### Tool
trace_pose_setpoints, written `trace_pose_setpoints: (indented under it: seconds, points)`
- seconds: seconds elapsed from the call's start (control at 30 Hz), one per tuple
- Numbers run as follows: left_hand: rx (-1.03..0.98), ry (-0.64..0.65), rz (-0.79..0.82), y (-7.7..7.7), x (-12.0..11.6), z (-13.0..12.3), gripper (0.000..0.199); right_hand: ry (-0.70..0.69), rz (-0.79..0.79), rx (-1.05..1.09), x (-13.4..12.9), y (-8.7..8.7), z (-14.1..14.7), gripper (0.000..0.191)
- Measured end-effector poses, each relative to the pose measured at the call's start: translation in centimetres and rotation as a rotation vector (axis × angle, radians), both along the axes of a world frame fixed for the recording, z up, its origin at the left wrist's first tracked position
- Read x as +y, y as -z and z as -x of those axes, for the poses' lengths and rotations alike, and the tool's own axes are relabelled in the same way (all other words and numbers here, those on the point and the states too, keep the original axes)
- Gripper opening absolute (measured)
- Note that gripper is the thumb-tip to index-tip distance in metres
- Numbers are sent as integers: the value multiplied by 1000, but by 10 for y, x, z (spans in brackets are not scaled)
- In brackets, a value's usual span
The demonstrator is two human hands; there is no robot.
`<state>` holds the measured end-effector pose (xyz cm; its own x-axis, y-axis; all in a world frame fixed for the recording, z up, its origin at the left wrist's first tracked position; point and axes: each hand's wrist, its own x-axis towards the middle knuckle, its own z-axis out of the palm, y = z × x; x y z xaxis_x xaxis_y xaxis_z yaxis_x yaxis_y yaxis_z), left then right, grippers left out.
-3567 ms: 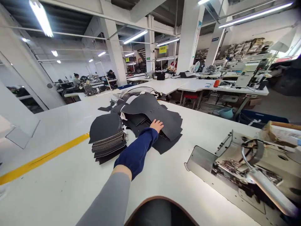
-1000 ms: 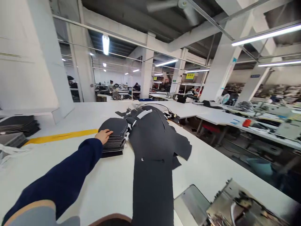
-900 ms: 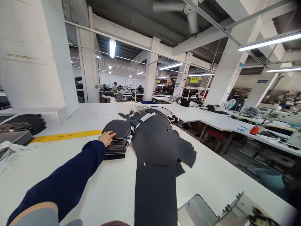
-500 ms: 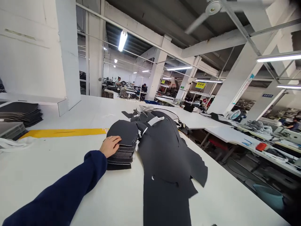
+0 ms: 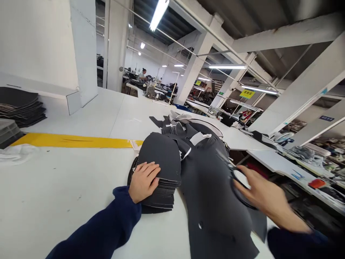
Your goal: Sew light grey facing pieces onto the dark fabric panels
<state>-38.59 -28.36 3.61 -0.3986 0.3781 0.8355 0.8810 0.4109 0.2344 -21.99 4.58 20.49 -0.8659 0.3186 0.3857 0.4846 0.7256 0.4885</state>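
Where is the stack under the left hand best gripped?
Probably pinch the stack of dark cut pieces at its layered near edge, from the person's side: it lies open on the white table; the far side abuts the large dark sheet.

Leftward from the left hand [image 5: 144, 181], the white table [image 5: 61, 187] offers passage to the yellow stripe [image 5: 75, 141]. Rightward, the stack of cut pieces [image 5: 160, 165] and a dark sheet [image 5: 212, 212] block the way to the right hand [image 5: 265, 196].

The yellow hanging sign [image 5: 247, 94] and blue pillar plate [image 5: 326, 118] are unreadable.
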Motion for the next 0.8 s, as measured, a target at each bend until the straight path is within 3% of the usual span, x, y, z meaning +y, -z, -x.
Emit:
trace_pose_setpoints:
  seconds: [0.13, 0.27, 0.8]
  points:
    - [-32, 17, -30, -3, 0, 1, 30, -108, -149, -230, -14, 43, 73, 39]
    - [-48, 23, -49, -5, 2, 3, 31, -94, -166, -233, -9, 74, 104, 38]
    - [-73, 12, -37, -5, 2, 4, 32, -53, -158, -174, -13, 90, 97, 38]
